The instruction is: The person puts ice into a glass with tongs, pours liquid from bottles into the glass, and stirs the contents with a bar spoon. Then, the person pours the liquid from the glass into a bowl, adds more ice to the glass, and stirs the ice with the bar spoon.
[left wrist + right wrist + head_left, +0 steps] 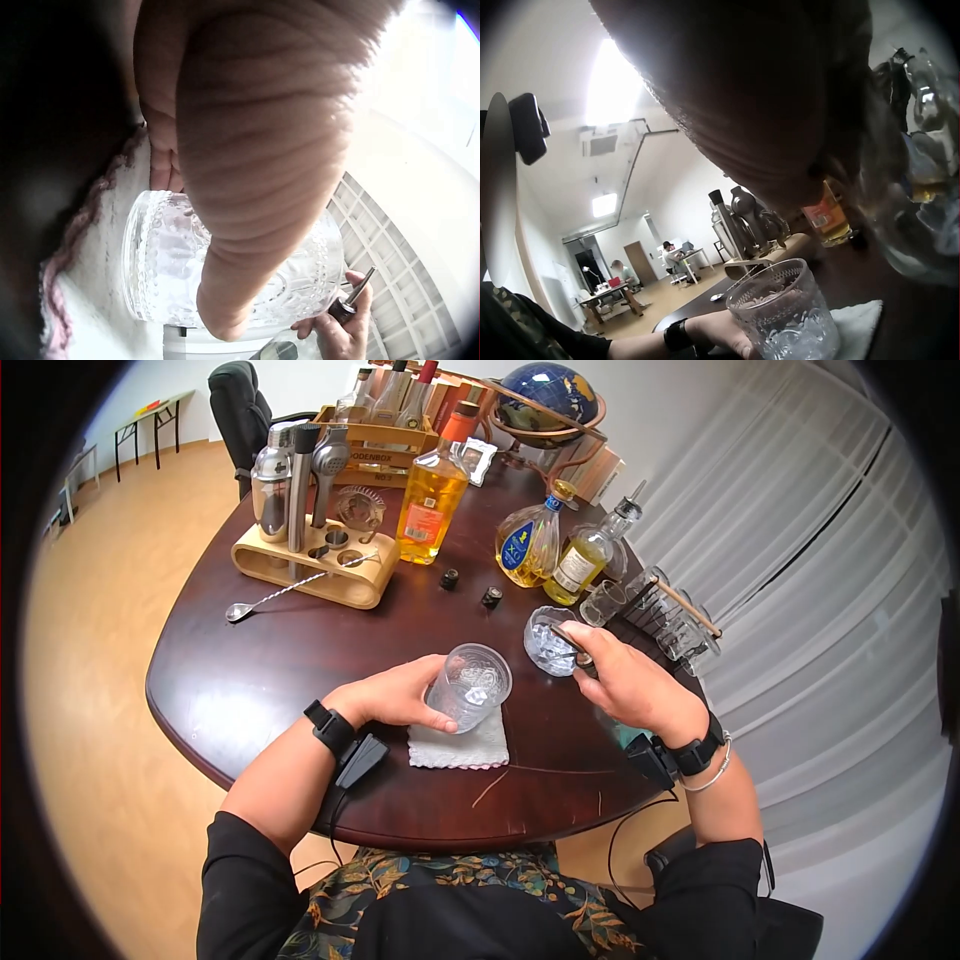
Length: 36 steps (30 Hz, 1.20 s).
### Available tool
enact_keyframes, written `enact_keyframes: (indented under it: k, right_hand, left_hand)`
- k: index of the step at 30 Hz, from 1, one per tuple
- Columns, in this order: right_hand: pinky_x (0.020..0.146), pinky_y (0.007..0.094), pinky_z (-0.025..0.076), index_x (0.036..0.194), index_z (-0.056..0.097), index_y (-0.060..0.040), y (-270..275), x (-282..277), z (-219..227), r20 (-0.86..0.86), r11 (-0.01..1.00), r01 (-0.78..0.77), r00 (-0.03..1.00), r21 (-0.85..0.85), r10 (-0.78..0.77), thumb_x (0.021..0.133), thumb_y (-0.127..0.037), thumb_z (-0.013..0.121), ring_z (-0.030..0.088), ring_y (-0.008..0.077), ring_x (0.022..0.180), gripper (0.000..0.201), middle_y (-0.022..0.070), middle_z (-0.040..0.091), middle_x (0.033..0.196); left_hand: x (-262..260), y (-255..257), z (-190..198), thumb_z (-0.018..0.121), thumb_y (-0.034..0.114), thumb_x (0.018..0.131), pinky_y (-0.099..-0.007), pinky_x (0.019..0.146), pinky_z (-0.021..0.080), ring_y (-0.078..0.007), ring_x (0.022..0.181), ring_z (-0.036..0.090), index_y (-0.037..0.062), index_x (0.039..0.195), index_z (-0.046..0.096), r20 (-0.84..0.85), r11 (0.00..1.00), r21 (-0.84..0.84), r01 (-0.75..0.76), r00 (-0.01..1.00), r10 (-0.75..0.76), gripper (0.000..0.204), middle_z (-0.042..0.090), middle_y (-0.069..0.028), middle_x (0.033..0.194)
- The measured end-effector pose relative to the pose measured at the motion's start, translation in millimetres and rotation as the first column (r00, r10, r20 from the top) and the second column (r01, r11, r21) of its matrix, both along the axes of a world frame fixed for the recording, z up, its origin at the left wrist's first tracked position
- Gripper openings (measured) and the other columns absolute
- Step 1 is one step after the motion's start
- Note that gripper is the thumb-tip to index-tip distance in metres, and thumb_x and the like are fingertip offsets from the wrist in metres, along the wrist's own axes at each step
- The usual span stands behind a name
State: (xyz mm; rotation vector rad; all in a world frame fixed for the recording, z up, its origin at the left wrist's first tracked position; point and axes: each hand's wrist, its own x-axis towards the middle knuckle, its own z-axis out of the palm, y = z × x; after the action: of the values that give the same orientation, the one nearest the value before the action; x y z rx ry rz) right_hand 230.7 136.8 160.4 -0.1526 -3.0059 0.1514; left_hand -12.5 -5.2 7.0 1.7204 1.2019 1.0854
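Note:
My left hand (400, 690) holds a clear patterned glass (470, 687), thumb in front and fingers around its side. Ice shows at the bottom of the glass, which is over a white cloth (458, 748) with a pinkish edge. To the right, a clear bowl (540, 618) contains pieces of ice (550, 648). Over its right rim, my right hand (640, 685) grips a slim dark metal tool (572, 644) that looks like ice tongs, mostly hidden by the fingers. The right wrist view shows ice in the glass (780, 307) too.
Behind stand an orange-capped bottle (432, 495), a blue-labelled bottle (528, 545) and a pourer bottle (583, 560). A wooden bar-tool stand (350, 592) with a twisted spoon (290, 590) lies back left. Two small dark caps (449, 578) sit mid-table; a glass rack (680, 615) is at right.

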Motion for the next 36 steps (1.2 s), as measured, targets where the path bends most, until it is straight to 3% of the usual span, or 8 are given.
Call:
enact_keyframes:
  k: [6, 9, 12, 14, 17, 36]
  right_hand:
    - [0.078, 0.0446, 0.05, 0.131, 0.041, -0.0111, -1, -3, 0, 0.05, 1.0, 0.024, 0.998, 0.01, -0.024, 0.08, 0.0, 0.059, 0.059, 0.0403, 0.093, 0.055, 0.0208, 0.057, 0.106]
    - [0.077, 0.0444, 0.049, 0.131, 0.041, -0.0118, 0, -5, 0, 0.065, 0.999, 0.031, 0.997, 0.027, -0.033, 0.08, 0.0, 0.058, 0.059, 0.0396, 0.091, 0.055, 0.0195, 0.057, 0.101]
    - [0.076, 0.044, 0.049, 0.131, 0.042, -0.0119, 1, -6, 0, 0.053, 0.999, 0.007, 0.999, 0.037, -0.009, 0.08, 0.0, 0.058, 0.059, 0.0389, 0.089, 0.055, 0.0188, 0.057, 0.097]
    - [0.076, 0.0438, 0.049, 0.131, 0.043, -0.012, 0, -7, 0, 0.048, 0.999, -0.014, 0.999, 0.037, 0.012, 0.08, 0.001, 0.057, 0.059, 0.0387, 0.089, 0.054, 0.0185, 0.057, 0.097]
    - [0.078, 0.0422, 0.049, 0.131, 0.042, -0.0076, 0, -8, 1, 0.095, 0.999, 0.007, 0.995, 0.045, -0.011, 0.078, 0.003, 0.059, 0.058, 0.0391, 0.09, 0.057, 0.0194, 0.057, 0.1]
    - [0.083, 0.0427, 0.048, 0.134, 0.041, -0.0091, -4, -11, 4, 0.184, 0.997, 0.053, 0.981, 0.051, -0.061, 0.079, 0.0, 0.06, 0.058, 0.0393, 0.096, 0.058, 0.02, 0.059, 0.104]
  left_hand:
    - [-2, 1, -11, 0.084, 0.027, 0.07, -0.035, 0.106, 0.035, -0.0232, 0.122, 0.046, -0.0002, 0.132, 0.044, -0.051, 0.997, 0.049, -0.058, 0.997, 0.06, 0.079, 0.052, -0.0138, 0.128]
    - [-4, 1, -3, 0.084, 0.036, 0.069, -0.0371, 0.111, 0.03, -0.0297, 0.132, 0.039, -0.0021, 0.14, 0.035, -0.058, 1.0, -0.026, 0.0, 0.998, -0.001, 0.095, 0.043, -0.0196, 0.137]
    - [-1, -2, 1, 0.084, 0.027, 0.069, -0.0355, 0.104, 0.036, -0.023, 0.12, 0.049, 0.0012, 0.129, 0.047, -0.022, 0.999, 0.033, -0.012, 1.0, 0.013, 0.075, 0.055, -0.0124, 0.125]
    - [-1, 0, -1, 0.084, 0.026, 0.069, -0.0356, 0.104, 0.037, -0.0228, 0.119, 0.049, 0.0016, 0.128, 0.048, -0.027, 0.998, 0.056, -0.019, 0.999, 0.021, 0.074, 0.055, -0.0119, 0.124]
    - [-1, 0, -2, 0.084, 0.026, 0.069, -0.0355, 0.104, 0.037, -0.0228, 0.118, 0.049, 0.0017, 0.128, 0.048, -0.015, 0.998, 0.065, -0.015, 1.0, 0.016, 0.073, 0.056, -0.0119, 0.123]
    - [-1, 1, -6, 0.085, 0.028, 0.068, -0.0363, 0.104, 0.037, -0.0265, 0.12, 0.049, 0.0015, 0.129, 0.047, -0.022, 0.998, 0.064, -0.03, 0.999, 0.031, 0.076, 0.054, -0.0143, 0.125]
